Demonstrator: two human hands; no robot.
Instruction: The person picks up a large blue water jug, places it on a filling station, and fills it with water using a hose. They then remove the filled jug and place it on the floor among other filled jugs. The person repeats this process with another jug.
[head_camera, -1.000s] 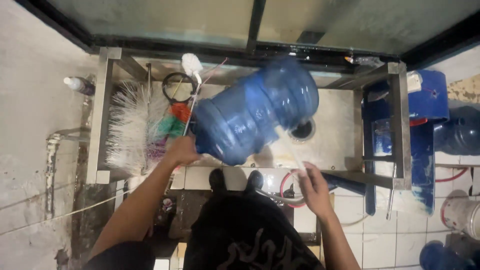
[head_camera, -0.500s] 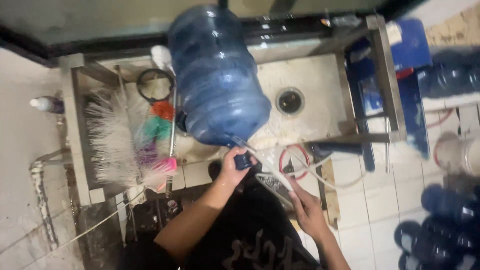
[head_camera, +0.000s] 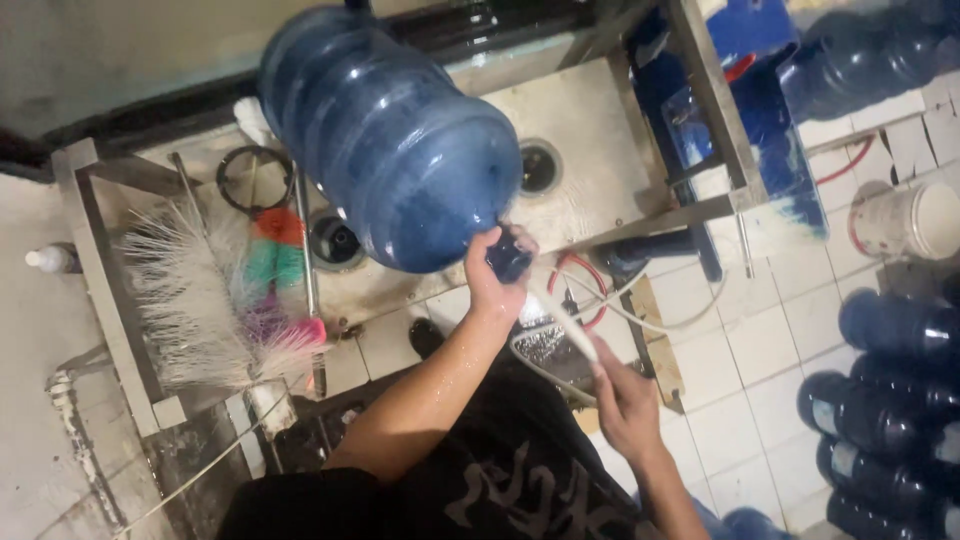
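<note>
Two hands work a big blue water jug (head_camera: 395, 130) above the wet tabletop's (head_camera: 590, 120) front edge. Left hand (head_camera: 497, 272) closes around its neck; right hand (head_camera: 622, 392) grips a white hose (head_camera: 562, 322).

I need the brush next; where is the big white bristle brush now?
The white bristle brush lies at the left of the head view, on the metal washing stand, left of the blue water jug.

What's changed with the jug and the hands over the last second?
The big blue jug swung from lying tilted across the sink to neck-down toward the person. The left hand shifted from the jug's body to gripping its neck. The right hand closed on the white hose leading to the mouth. The bristle brush and steel sink stayed as they were.
</note>
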